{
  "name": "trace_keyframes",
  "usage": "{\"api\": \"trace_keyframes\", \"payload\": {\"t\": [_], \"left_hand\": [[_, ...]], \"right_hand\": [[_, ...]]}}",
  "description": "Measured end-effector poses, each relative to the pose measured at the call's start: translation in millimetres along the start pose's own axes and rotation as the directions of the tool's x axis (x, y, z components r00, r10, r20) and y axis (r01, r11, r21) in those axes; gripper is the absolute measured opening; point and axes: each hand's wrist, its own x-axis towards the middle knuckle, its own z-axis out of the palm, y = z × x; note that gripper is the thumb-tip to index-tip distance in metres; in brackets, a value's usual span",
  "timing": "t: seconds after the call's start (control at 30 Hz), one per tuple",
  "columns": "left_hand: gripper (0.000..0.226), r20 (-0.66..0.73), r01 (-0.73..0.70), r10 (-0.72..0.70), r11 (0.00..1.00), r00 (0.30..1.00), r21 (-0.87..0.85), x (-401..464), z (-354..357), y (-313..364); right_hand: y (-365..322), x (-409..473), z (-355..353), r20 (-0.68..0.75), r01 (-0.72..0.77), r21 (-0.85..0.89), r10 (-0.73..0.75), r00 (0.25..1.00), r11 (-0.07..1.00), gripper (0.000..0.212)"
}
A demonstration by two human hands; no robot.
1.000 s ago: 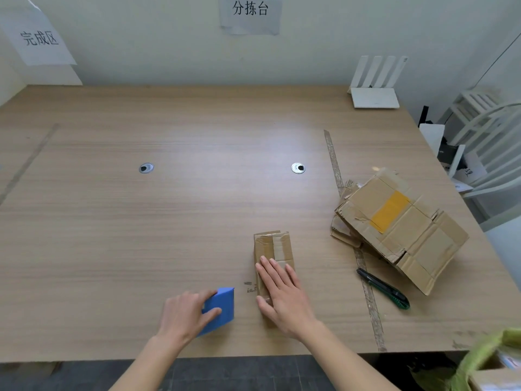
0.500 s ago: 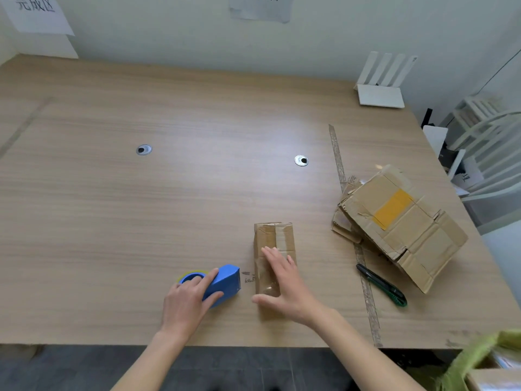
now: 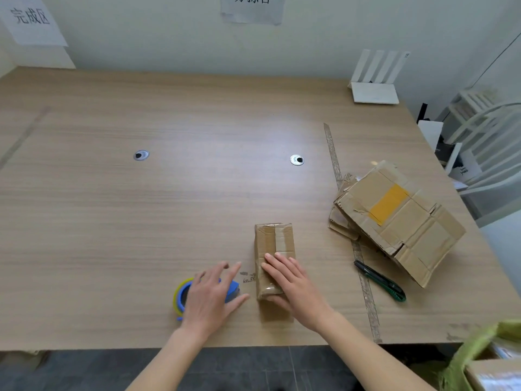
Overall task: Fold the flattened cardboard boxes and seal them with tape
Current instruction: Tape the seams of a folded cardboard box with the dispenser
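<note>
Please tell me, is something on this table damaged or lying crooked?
Yes. The flattened cardboard stack at the right lies skewed to the table's edges, with torn, frayed corners. The utility knife lies beside it.

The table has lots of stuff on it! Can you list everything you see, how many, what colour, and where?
Table: one, light wood, fills the view.
Small box: one, brown, taped, near the front middle.
Flat boxes: a stack, brown with a yellow patch, at the right.
Tape dispenser: one, blue with a yellow roll, front, left of the small box.
Knife: one, green and black, in front of the flat boxes.
Router: one, white, far right corner.
Paper signs: two, white, on the wall.
Left hand: fingers spread over the tape dispenser.
Right hand: rests flat on the small box.
</note>
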Motion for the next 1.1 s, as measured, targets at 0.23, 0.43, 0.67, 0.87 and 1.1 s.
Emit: {"api": "trace_keyframes", "payload": {"t": [0.23, 0.43, 0.67, 0.87, 1.1], "left_hand": [[0.059, 0.055, -0.242, 0.257, 0.951, 0.965, -0.191, 34.0, 20.0, 40.9], [0.056, -0.002, -0.289, 0.299, 0.921, 0.954, -0.262, 30.7, 34.0, 33.7], [0.070, 0.147, -0.371, 0.411, 0.898, 0.900, -0.235, 39.6, 20.2, 24.0], [0.084, 0.258, -0.312, 0.353, 0.932, 0.899, -0.187, 42.1, 9.9, 26.0], [0.100, 0.284, -0.209, 0.205, 0.978, 0.937, -0.017, 59.9, -11.5, 18.6]], "right_hand": [[24.5, -2.6, -30.8, 0.117, 0.029, 0.259, -0.061, 0.991, 0.965, 0.082], [50.8, -7.9, -31.5, 0.080, 0.088, 0.157, -0.102, 0.992, 0.984, 0.074], [55.6, -4.2, -33.1, 0.099, 0.181, 0.029, -0.183, 0.978, 0.983, 0.075], [52.8, 2.7, -64.3, 0.190, 0.188, 0.011, -0.187, 0.964, 0.982, 0.078], [50.6, 60.5, -103.7, 0.329, 0.236, -0.320, -0.126, 0.936, 0.918, 0.111]]}}
